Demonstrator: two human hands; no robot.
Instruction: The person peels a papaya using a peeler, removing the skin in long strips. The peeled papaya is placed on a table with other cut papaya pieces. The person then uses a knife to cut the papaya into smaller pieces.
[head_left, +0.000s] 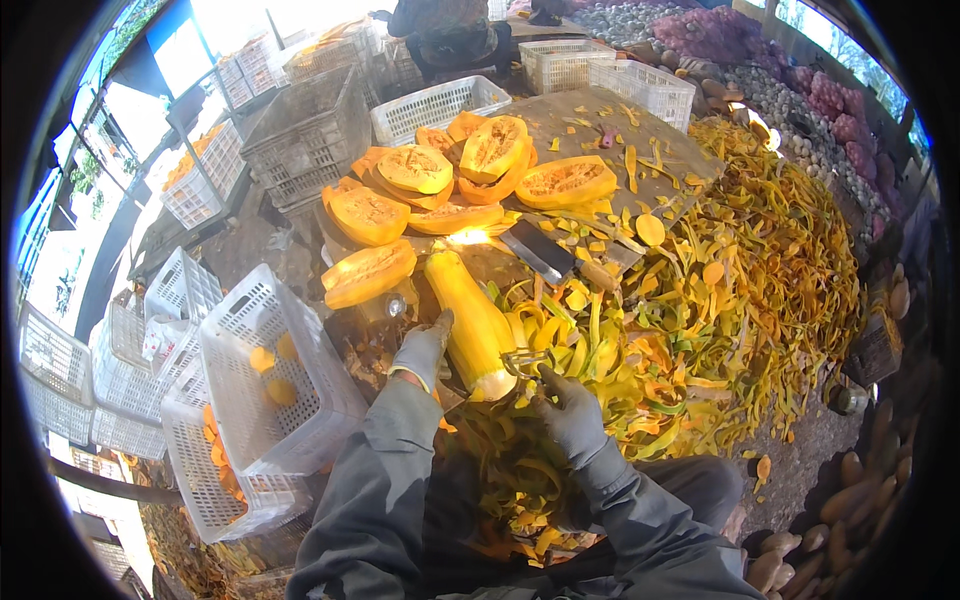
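Observation:
A long yellow peeled squash (466, 319) lies lengthwise before me, its pale cut end towards my body. My left hand (424, 351), in a grey work glove, grips the squash's left side. My right hand (571, 414), gloved too, holds a peeler (527, 363) whose metal head is at the squash's lower right side. Beyond the squash, a cleaver (538, 247) with a wooden handle rests on the work surface. Halved squashes (491, 154) with orange, seedy hollows are piled at the far left of it. Peel strips (592, 352) heap up beside my right hand.
White plastic crates (281, 375) stand to my left, some holding orange squash pieces. A big mound of peelings (765, 285) spreads on the right. Unpeeled squashes (847, 502) lie at lower right. Another person (450, 34) sits at the back near more crates (562, 66) and pink net sacks (712, 34).

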